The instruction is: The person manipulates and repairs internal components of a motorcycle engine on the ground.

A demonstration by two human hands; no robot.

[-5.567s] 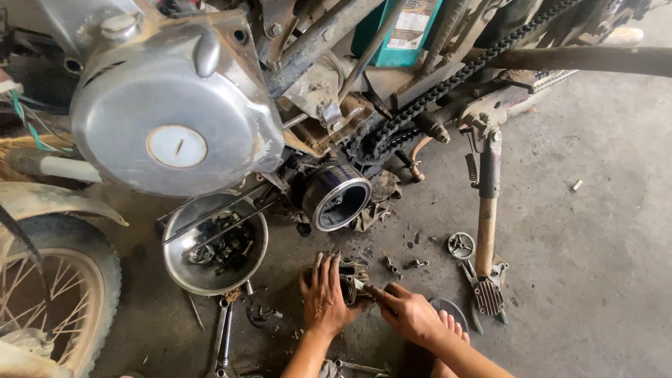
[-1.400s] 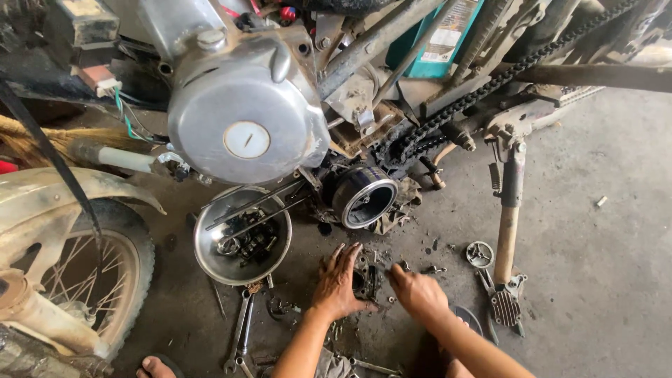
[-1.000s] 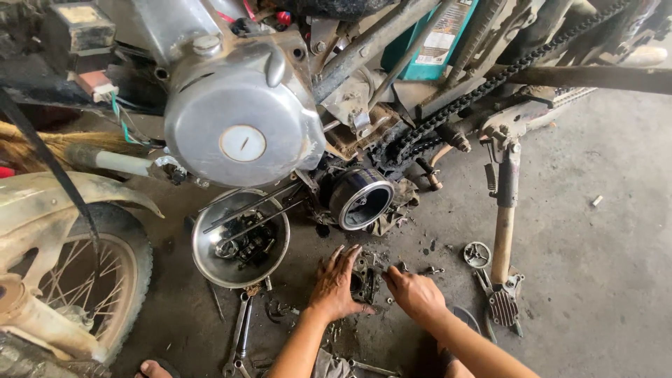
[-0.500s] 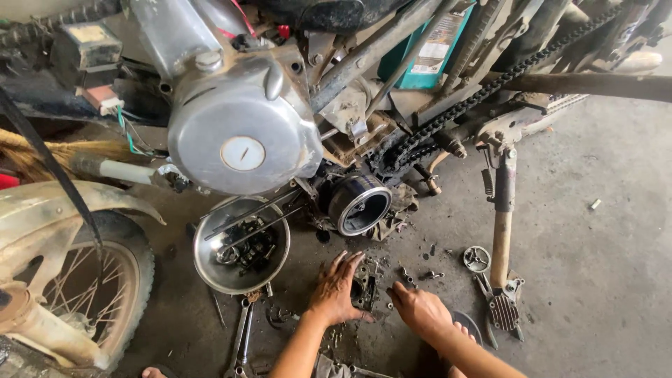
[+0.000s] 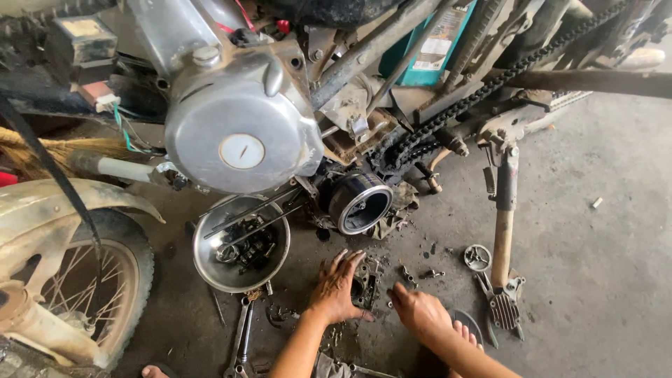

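— What can't we make out here?

— The dark metal part (image 5: 364, 283) on the floor is half covered by our left hand (image 5: 336, 288), so its shape stays unclear.

— And the bowl (image 5: 210, 269)?

— Its contents are a dark jumble we can't sort. The front wheel (image 5: 84, 287) is cut off at the left edge, and our forearms at the bottom.

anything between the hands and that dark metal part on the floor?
Nothing visible. The left hand already rests on the dark metal part, fingers spread over its near side. The right hand lies just beside it on the concrete floor, with only small loose bolts scattered nearby.
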